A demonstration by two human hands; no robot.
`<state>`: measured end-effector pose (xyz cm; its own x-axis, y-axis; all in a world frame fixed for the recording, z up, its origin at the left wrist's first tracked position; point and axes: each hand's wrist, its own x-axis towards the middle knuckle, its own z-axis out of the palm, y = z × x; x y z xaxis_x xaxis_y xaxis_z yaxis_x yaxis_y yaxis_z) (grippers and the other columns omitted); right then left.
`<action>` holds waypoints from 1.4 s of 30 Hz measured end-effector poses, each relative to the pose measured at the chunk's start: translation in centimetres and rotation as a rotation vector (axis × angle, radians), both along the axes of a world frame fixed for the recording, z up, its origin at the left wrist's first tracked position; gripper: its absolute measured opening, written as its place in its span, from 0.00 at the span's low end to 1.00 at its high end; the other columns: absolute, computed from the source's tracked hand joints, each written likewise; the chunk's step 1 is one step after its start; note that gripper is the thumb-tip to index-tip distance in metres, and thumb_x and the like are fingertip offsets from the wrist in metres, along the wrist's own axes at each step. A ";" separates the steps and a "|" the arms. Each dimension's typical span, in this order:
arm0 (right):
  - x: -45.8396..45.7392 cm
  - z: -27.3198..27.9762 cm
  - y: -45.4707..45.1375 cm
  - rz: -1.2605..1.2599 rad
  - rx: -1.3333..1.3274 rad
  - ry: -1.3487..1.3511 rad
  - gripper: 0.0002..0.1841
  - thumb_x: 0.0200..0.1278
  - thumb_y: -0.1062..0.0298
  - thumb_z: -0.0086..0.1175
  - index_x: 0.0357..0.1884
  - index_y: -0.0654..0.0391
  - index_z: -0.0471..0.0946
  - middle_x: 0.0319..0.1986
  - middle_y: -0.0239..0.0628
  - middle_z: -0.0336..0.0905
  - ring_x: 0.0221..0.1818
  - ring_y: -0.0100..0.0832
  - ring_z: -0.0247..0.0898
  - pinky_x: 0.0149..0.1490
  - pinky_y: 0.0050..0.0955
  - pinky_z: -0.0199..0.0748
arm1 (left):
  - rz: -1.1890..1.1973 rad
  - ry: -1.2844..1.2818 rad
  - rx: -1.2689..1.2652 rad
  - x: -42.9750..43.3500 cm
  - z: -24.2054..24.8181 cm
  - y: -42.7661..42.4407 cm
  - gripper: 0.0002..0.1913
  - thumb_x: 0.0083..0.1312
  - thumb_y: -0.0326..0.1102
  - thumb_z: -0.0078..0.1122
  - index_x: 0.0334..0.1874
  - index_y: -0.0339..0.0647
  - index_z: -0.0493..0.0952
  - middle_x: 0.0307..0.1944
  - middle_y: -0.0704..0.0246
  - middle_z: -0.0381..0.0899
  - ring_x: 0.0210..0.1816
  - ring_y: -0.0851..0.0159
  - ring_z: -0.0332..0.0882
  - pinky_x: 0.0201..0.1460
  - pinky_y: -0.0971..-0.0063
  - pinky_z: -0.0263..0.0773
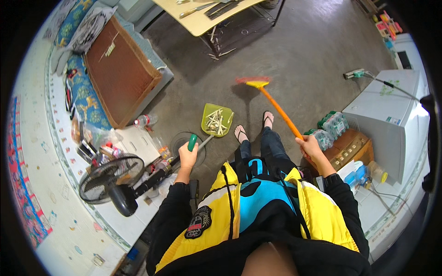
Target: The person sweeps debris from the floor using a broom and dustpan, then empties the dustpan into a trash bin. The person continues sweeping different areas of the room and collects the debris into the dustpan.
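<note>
My left hand (pixel 188 155) grips the green-ended handle (pixel 192 142) of a long-handled dustpan. The lime-green dustpan pan (pixel 207 117) is just ahead of my feet and to the left, with a pile of pale wood-like strips (pixel 217 121) in it. In my right hand (pixel 308 146) is the orange handle (pixel 279 108) of a broom. Its yellow head (pixel 257 84) with red bristles (pixel 248 79) is out ahead of my feet, casting a shadow; whether the bristles touch the floor I cannot tell.
More pale strips (pixel 226 52) lie under a table (pixel 198 29) ahead, which bears a knife (pixel 195 11). A padded sofa (pixel 86 100) and a black fan (pixel 112 179) stand left. Shrink-wrapped bottles (pixel 333 125), a brown cabinet (pixel 348 151) and a white refrigerator (pixel 376 114) are at right.
</note>
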<state>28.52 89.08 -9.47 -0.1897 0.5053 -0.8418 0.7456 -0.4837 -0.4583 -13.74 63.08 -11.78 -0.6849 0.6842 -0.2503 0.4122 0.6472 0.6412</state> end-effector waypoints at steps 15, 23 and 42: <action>2.1 -14.7 19.2 -0.074 0.553 -0.206 0.14 0.59 0.62 0.57 0.43 0.60 0.76 0.33 0.56 0.78 0.43 0.55 0.75 0.45 0.48 0.72 | 0.105 -0.067 -0.044 4.3 -1.7 19.1 0.15 0.59 0.36 0.62 0.22 0.32 0.71 0.14 0.66 0.64 0.19 0.70 0.61 0.26 0.69 0.63; -9.5 -20.7 30.7 -0.140 0.489 -0.204 0.15 0.59 0.61 0.57 0.42 0.62 0.75 0.35 0.58 0.79 0.43 0.57 0.75 0.47 0.49 0.73 | 0.146 -0.087 -0.024 6.3 -2.9 27.5 0.15 0.60 0.36 0.61 0.22 0.32 0.71 0.14 0.69 0.65 0.20 0.72 0.60 0.25 0.71 0.62; 11.2 -4.8 22.8 0.268 0.179 -0.052 0.17 0.54 0.65 0.61 0.44 0.64 0.79 0.21 0.52 0.75 0.27 0.42 0.77 0.36 0.38 0.71 | 0.249 -0.018 0.060 8.7 -4.0 26.0 0.16 0.61 0.36 0.61 0.23 0.31 0.71 0.14 0.62 0.65 0.19 0.69 0.61 0.25 0.69 0.63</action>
<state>39.70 111.93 -14.31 -0.2948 0.5842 -0.7561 0.8601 -0.1826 -0.4764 -5.00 89.12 -15.79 -0.8302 0.5088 -0.2277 0.2330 0.6878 0.6874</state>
